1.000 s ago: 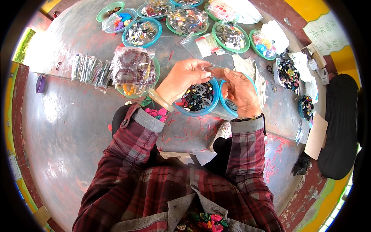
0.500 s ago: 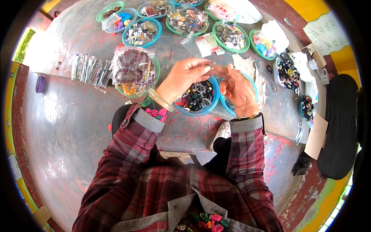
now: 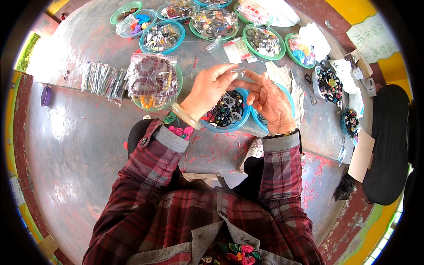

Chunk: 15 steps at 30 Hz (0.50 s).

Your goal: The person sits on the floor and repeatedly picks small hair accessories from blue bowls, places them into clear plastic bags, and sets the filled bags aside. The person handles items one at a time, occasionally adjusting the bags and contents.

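Note:
Above two blue baskets, my hands meet at a small, shiny piece of clear plastic [image 3: 240, 72]. My left hand [image 3: 210, 88], with a pale bangle at its wrist, pinches one side between thumb and fingers. My right hand [image 3: 270, 101] is closed at the other side, its fingertips reaching the plastic and its lower fingers curled. Whether this plastic is a small bag cannot be made out. Beneath the hands, one blue basket [image 3: 226, 129] holds many dark hair ties with charms. My right hand partly covers the second blue basket [image 3: 291, 102].
A green basket [image 3: 179, 86] with bagged beaded bracelets stands left, beside a row of slim packets [image 3: 105, 81]. Farther back are several baskets of small goods, including a blue one [image 3: 183, 37]. A white tray of hair ties [image 3: 317, 88] lies right. Red scraps litter the grey surface.
My left fingers have shifted slightly, and the clear plastic now shows between the fingertips of both hands. My right hand has hardly moved; the baskets stay where they were.

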### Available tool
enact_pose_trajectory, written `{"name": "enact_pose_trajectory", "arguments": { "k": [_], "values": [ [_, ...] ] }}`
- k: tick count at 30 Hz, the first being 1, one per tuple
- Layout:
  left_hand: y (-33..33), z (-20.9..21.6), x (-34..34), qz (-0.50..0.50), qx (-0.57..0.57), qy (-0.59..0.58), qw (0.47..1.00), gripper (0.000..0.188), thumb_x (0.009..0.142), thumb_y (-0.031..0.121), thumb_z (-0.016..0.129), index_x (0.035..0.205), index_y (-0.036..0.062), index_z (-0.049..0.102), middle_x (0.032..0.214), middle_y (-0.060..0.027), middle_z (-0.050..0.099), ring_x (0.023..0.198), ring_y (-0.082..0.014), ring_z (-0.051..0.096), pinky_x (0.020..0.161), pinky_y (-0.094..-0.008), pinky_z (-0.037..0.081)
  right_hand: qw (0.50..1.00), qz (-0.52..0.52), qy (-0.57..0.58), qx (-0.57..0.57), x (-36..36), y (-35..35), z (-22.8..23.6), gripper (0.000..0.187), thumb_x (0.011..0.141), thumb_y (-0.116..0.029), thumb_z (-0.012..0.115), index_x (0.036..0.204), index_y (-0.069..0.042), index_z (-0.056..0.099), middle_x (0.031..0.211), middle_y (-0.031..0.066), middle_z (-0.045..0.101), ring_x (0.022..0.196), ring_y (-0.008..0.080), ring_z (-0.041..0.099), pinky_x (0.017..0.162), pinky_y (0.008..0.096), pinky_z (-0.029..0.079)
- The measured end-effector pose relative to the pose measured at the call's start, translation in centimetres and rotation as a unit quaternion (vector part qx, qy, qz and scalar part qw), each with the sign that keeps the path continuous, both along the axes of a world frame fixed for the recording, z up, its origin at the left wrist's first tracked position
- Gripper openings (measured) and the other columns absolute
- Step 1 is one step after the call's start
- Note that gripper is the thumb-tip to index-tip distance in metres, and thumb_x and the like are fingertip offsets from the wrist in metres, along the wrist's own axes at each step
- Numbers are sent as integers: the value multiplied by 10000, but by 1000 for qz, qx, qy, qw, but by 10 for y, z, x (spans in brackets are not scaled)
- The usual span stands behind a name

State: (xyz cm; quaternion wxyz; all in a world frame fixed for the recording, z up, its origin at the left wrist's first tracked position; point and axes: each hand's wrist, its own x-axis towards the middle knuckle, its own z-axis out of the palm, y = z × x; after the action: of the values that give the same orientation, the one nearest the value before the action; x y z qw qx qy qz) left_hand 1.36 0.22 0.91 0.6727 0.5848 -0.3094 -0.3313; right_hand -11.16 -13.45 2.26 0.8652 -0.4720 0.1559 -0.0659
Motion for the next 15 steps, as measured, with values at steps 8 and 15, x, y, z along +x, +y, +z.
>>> {"name": "enact_pose_trajectory", "arguments": {
  "k": [8,15],
  "values": [
    [3,6,1,34,14,53,998,220,868,127,570,1046,4,613,966,-59,633,790,-98,595,636,-224,515,1000,2,24,-12,0,2,5,637,889,-454,470,1229,83,418,1029,192,616,627,133,615,450,171,398],
    [1,2,-1,59,-9,6,998,206,868,116,567,1038,13,623,928,-57,641,761,-100,602,641,-226,517,999,4,31,-16,-1,1,6,674,872,-470,490,1228,97,416,1005,213,621,624,141,624,447,170,397]
  ]
}}
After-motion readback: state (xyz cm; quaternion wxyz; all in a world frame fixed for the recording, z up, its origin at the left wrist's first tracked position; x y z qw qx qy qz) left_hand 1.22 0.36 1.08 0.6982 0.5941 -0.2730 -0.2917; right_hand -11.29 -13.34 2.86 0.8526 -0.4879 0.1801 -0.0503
